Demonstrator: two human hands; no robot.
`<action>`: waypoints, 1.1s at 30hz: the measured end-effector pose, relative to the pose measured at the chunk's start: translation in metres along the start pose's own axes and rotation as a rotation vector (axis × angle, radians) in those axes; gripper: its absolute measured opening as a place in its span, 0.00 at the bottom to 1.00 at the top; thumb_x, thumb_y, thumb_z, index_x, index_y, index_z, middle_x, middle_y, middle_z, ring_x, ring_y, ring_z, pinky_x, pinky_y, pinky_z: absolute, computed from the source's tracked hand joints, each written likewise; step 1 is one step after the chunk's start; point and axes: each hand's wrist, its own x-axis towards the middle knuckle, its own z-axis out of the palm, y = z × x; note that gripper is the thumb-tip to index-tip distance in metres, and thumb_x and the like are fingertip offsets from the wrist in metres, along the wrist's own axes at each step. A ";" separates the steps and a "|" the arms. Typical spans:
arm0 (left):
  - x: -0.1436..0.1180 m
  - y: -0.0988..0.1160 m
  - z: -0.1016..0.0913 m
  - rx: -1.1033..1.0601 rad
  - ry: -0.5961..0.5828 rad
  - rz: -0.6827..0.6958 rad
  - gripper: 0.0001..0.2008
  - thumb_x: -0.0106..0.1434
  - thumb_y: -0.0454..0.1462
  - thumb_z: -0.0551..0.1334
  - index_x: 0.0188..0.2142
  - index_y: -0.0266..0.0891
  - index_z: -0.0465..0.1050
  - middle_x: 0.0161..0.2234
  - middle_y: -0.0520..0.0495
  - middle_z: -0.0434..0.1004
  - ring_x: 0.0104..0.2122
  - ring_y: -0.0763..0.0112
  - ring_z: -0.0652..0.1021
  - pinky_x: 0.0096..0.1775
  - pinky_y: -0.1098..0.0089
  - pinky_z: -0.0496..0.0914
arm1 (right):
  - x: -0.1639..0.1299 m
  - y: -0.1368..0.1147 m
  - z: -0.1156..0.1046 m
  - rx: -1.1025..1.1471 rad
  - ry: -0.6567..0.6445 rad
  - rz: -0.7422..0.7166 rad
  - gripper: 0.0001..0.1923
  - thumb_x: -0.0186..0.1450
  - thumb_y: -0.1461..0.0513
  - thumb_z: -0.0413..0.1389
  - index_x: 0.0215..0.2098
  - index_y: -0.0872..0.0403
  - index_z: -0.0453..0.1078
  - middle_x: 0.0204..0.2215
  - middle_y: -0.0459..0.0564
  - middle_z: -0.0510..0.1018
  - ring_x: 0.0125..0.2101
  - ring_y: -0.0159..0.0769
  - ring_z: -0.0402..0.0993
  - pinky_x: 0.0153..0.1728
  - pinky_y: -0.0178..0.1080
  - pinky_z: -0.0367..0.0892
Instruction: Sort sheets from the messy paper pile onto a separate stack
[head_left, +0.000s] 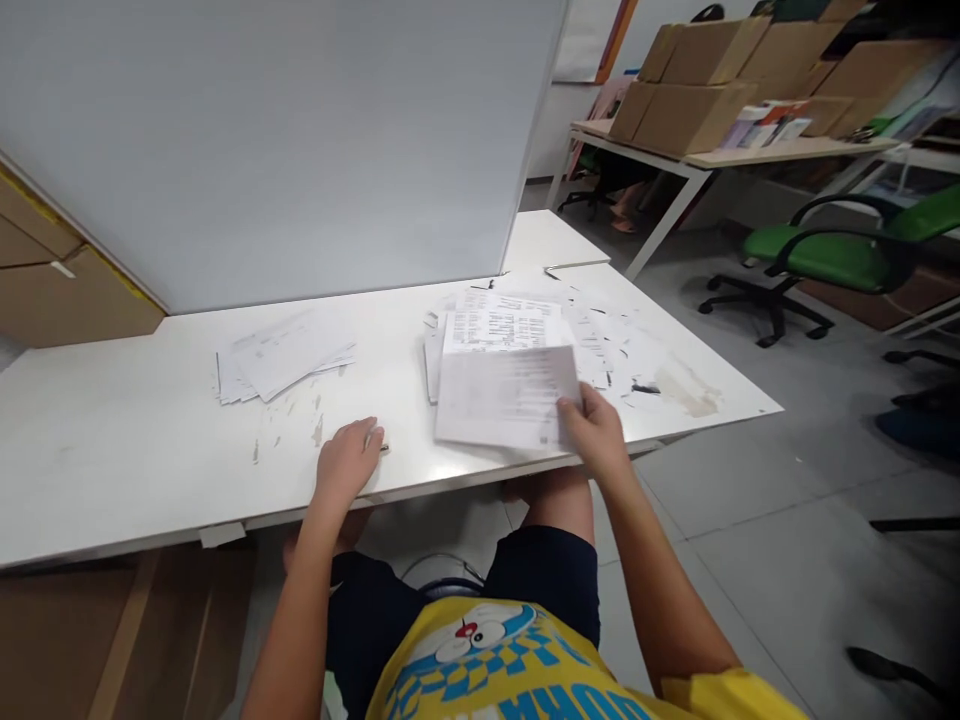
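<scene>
My right hand (596, 428) grips the right edge of a white printed sheet (504, 397) held just over the front of the white table (135, 440); the sheet is blurred. Behind it lies a pile of printed papers (501, 325). My left hand (347, 457) rests curled on the table near its front edge, with a small thin object (383, 447) at its fingertips that I cannot identify. A second pile of papers (281, 358) lies farther back to the left.
A grey partition panel (285, 140) stands along the table's far side. Small paper scraps (622, 345) litter the right part. Right of the table is open floor, a green office chair (840, 255), and a far table with cardboard boxes (694, 90).
</scene>
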 end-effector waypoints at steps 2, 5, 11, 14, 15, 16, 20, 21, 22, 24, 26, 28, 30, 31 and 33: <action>0.006 -0.009 -0.006 -0.095 -0.002 -0.025 0.25 0.67 0.50 0.50 0.55 0.42 0.72 0.57 0.46 0.73 0.56 0.55 0.72 0.55 0.59 0.67 | 0.025 0.006 -0.004 -0.112 0.087 -0.059 0.24 0.59 0.55 0.48 0.49 0.57 0.71 0.39 0.57 0.77 0.40 0.48 0.72 0.43 0.49 0.69; 0.027 -0.038 -0.020 -0.149 0.170 -0.104 0.24 0.67 0.48 0.50 0.56 0.42 0.72 0.56 0.46 0.73 0.54 0.57 0.74 0.55 0.61 0.67 | 0.059 0.016 0.001 -0.299 0.138 -0.160 0.27 0.59 0.58 0.48 0.55 0.61 0.66 0.48 0.65 0.71 0.49 0.53 0.67 0.51 0.56 0.63; 0.082 -0.122 -0.048 0.200 0.431 -0.216 0.44 0.61 0.54 0.56 0.68 0.30 0.48 0.70 0.34 0.44 0.68 0.43 0.46 0.66 0.46 0.44 | 0.042 0.027 0.022 -0.501 0.204 -0.357 0.29 0.64 0.54 0.49 0.61 0.57 0.59 0.62 0.67 0.55 0.61 0.62 0.50 0.55 0.66 0.54; 0.093 -0.143 -0.047 0.237 0.363 -0.246 0.45 0.63 0.56 0.53 0.69 0.29 0.46 0.70 0.30 0.41 0.68 0.39 0.44 0.65 0.43 0.41 | 0.002 0.035 0.039 -0.529 0.025 -0.464 0.29 0.66 0.50 0.48 0.61 0.53 0.59 0.65 0.64 0.52 0.63 0.61 0.49 0.56 0.64 0.55; 0.095 -0.145 -0.046 0.237 0.367 -0.253 0.43 0.64 0.55 0.52 0.69 0.29 0.47 0.69 0.30 0.43 0.68 0.39 0.45 0.64 0.42 0.41 | -0.010 0.039 0.045 -0.537 -0.029 -0.487 0.30 0.66 0.49 0.48 0.62 0.53 0.58 0.66 0.63 0.50 0.64 0.60 0.48 0.56 0.63 0.55; 0.095 -0.146 -0.044 0.239 0.382 -0.255 0.40 0.65 0.54 0.51 0.68 0.30 0.50 0.69 0.30 0.47 0.68 0.39 0.48 0.64 0.42 0.43 | -0.019 0.042 0.050 -0.546 -0.067 -0.502 0.31 0.66 0.49 0.48 0.63 0.53 0.57 0.66 0.63 0.49 0.64 0.60 0.47 0.57 0.63 0.55; 0.092 -0.146 -0.040 0.291 0.455 -0.197 0.28 0.65 0.42 0.53 0.62 0.32 0.64 0.64 0.33 0.61 0.64 0.44 0.59 0.63 0.48 0.49 | -0.021 0.051 0.063 -0.571 -0.062 -0.527 0.27 0.69 0.54 0.43 0.64 0.52 0.56 0.66 0.63 0.53 0.66 0.56 0.46 0.60 0.64 0.48; 0.091 -0.146 -0.039 0.295 0.461 -0.178 0.27 0.64 0.39 0.53 0.61 0.33 0.66 0.62 0.34 0.64 0.63 0.46 0.62 0.63 0.50 0.52 | -0.015 0.051 0.064 -0.570 -0.038 -0.530 0.25 0.70 0.56 0.42 0.64 0.52 0.58 0.66 0.62 0.55 0.66 0.55 0.47 0.61 0.64 0.47; 0.089 -0.146 -0.039 0.290 0.461 -0.161 0.26 0.63 0.36 0.53 0.60 0.33 0.67 0.60 0.35 0.67 0.61 0.48 0.64 0.62 0.52 0.54 | -0.007 0.050 0.065 -0.567 -0.011 -0.534 0.25 0.70 0.57 0.42 0.63 0.51 0.59 0.65 0.62 0.58 0.66 0.54 0.48 0.61 0.64 0.45; 0.085 -0.145 -0.037 0.263 0.457 -0.155 0.25 0.61 0.33 0.52 0.58 0.34 0.70 0.56 0.36 0.72 0.58 0.50 0.69 0.60 0.53 0.58 | 0.006 0.045 0.065 -0.560 0.045 -0.535 0.24 0.69 0.59 0.42 0.61 0.51 0.62 0.63 0.61 0.61 0.65 0.53 0.50 0.62 0.64 0.44; 0.082 -0.144 -0.036 0.246 0.456 -0.173 0.25 0.61 0.31 0.52 0.56 0.34 0.72 0.52 0.35 0.75 0.55 0.50 0.72 0.58 0.54 0.61 | 0.011 0.040 0.066 -0.557 0.082 -0.540 0.23 0.68 0.59 0.43 0.60 0.52 0.63 0.63 0.61 0.62 0.65 0.52 0.50 0.62 0.64 0.43; 0.081 -0.143 -0.035 0.264 0.465 -0.154 0.24 0.61 0.31 0.52 0.56 0.34 0.72 0.51 0.35 0.76 0.55 0.51 0.72 0.60 0.55 0.59 | 0.005 0.034 0.068 -0.535 0.070 -0.566 0.23 0.67 0.58 0.44 0.58 0.53 0.65 0.63 0.60 0.62 0.66 0.52 0.50 0.62 0.64 0.42; 0.083 -0.144 -0.035 0.304 0.487 -0.100 0.25 0.62 0.31 0.51 0.58 0.34 0.70 0.56 0.37 0.72 0.60 0.52 0.67 0.63 0.56 0.54 | -0.008 0.027 0.072 -0.468 0.021 -0.613 0.22 0.66 0.59 0.44 0.57 0.52 0.66 0.62 0.59 0.64 0.66 0.52 0.51 0.63 0.63 0.42; 0.085 -0.145 -0.035 0.321 0.498 -0.086 0.26 0.62 0.31 0.51 0.59 0.34 0.68 0.59 0.39 0.69 0.63 0.52 0.63 0.64 0.55 0.51 | -0.015 0.023 0.075 -0.418 -0.006 -0.639 0.21 0.66 0.60 0.44 0.56 0.51 0.66 0.61 0.58 0.65 0.65 0.51 0.52 0.63 0.63 0.43; 0.090 -0.148 -0.036 0.332 0.499 -0.110 0.27 0.63 0.33 0.52 0.62 0.34 0.65 0.63 0.40 0.64 0.66 0.49 0.56 0.64 0.51 0.49 | -0.024 0.010 0.083 -0.290 -0.051 -0.685 0.19 0.67 0.60 0.44 0.53 0.51 0.67 0.59 0.56 0.67 0.64 0.49 0.55 0.63 0.61 0.45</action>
